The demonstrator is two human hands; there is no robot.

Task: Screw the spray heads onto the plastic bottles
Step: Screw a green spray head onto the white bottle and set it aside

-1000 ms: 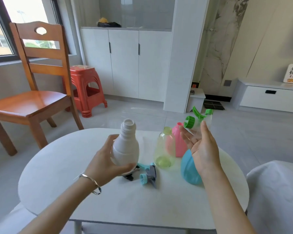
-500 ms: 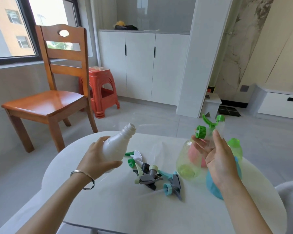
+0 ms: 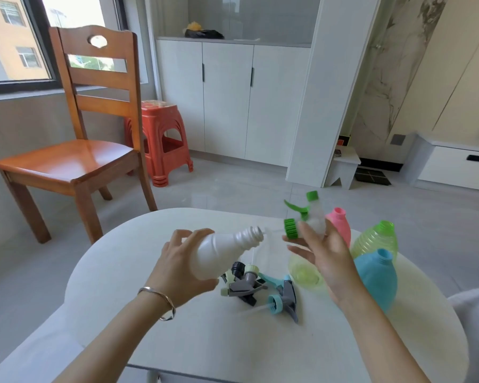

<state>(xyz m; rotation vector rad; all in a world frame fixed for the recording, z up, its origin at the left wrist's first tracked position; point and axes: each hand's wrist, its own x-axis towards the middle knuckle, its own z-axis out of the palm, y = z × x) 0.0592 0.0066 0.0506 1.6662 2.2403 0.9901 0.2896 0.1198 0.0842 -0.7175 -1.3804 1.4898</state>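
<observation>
Progress of assembly: no bottle in view carries a spray head yet. The left hand (image 3: 183, 269) grips the white bottle (image 3: 221, 254) round its body, raised above the bench (image 3: 177, 335) and tilted so that its bare threaded neck points toward the person's right. The right hand (image 3: 325, 258) holds the green spray head (image 3: 302, 217) at its fingertips, with the ribbed collar turned toward the bottle's mouth. Collar and neck lie near each other but apart, so threading appears not to have begun. Whether a dip tube already reaches the mouth is too faint to tell.

Work remaining, as judged from the layout: this first pairing, then the others. The pink bottle (image 3: 340, 226), the yellow-green bottle (image 3: 378, 241) and the blue bottle (image 3: 376, 280) stand open-necked at the right of the bench. A pale translucent bottle (image 3: 302, 273) is partly hidden behind the right hand. Loose on the bench, below the white bottle, lie a grey spray head (image 3: 245, 287) and a teal-collared spray head (image 3: 284, 295). More heads may be tangled among them.

Markings: no brand, label or legible writing shows on any bottle or head.
</observation>
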